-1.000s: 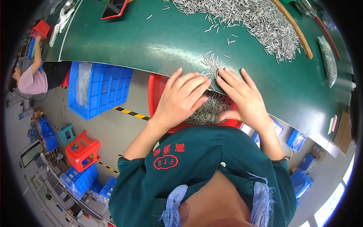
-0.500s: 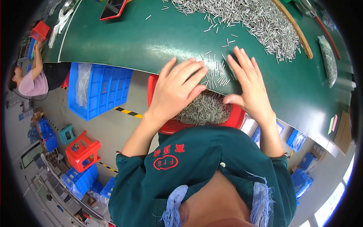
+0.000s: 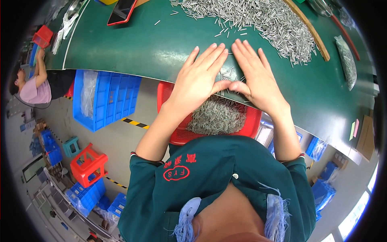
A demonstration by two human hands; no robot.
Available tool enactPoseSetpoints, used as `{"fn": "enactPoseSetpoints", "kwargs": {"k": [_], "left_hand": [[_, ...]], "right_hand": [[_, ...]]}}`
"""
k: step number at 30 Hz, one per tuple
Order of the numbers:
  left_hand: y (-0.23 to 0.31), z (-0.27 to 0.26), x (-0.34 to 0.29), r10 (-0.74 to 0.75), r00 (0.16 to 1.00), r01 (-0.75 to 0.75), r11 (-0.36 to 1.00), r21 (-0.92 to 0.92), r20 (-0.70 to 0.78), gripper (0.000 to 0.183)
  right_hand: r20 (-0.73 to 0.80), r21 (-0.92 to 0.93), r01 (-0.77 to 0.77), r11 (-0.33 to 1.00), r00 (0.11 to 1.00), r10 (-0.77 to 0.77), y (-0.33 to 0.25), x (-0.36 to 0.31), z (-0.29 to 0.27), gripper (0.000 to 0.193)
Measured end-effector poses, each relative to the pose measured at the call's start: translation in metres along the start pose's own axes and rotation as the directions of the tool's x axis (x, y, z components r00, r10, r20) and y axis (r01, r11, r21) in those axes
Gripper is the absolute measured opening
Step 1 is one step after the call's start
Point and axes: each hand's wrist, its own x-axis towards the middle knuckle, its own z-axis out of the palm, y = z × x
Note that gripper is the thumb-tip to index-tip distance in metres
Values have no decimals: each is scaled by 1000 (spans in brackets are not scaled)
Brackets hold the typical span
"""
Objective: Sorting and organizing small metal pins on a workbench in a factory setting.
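Both hands are over the green tabletop point(image 3: 133, 48) near its front edge, fingers stretched forward and thumbs meeting in the middle. My left hand point(image 3: 198, 76) is open and flat beside a small group of loose metal pins point(image 3: 227, 74). On the other side of those pins, my right hand point(image 3: 258, 76) is open too, its palm facing down. Part of the group is hidden under the hands. Just below the table edge, a red plastic basket point(image 3: 164, 90) holds a heap of similar pins point(image 3: 217, 117). A large pile of shiny pins point(image 3: 258, 20) spreads over the far part of the table.
A wooden strip point(image 3: 310, 28) borders the pile's right side. Farther right lies a filled clear bag point(image 3: 346, 62). A red-edged phone point(image 3: 121, 11) rests at the far left. Blue crates point(image 3: 107, 99) stand left of the basket. Another person point(image 3: 36, 86) works at far left.
Both hands have moved forward over the table and closer together, so their thumbs now meet. Fewer of the loose pins near the edge are visible between them.
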Motion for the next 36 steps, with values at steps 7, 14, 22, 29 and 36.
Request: {"fn": "enactPoseSetpoints", "kwargs": {"k": [7, 14, 22, 29, 36], "left_hand": [[13, -21, -47, 100, 989, -93, 993, -66, 108, 72], [0, -25, -30, 85, 990, -104, 978, -183, -109, 31], [-9, 16, 68, 84, 958, -13, 968, 251, -274, 33], [-10, 13, 73, 189, 973, -138, 937, 319, -133, 31], [-9, -28, -1, 136, 991, -131, 952, 276, -1, 36]], "right_hand": [[172, 143, 163, 976, 967, -187, -29, -42, -13, 103], [121, 469, 181, 864, 956, -266, -25, -41, -20, 55], [-113, 80, -39, 996, 993, 48, 2, -26, -7, 50], [-124, 108, -42, 993, 991, 56, 5, -25, -7, 48], [-141, 120, -34, 992, 989, 51, 5, -27, -6, 49]]}}
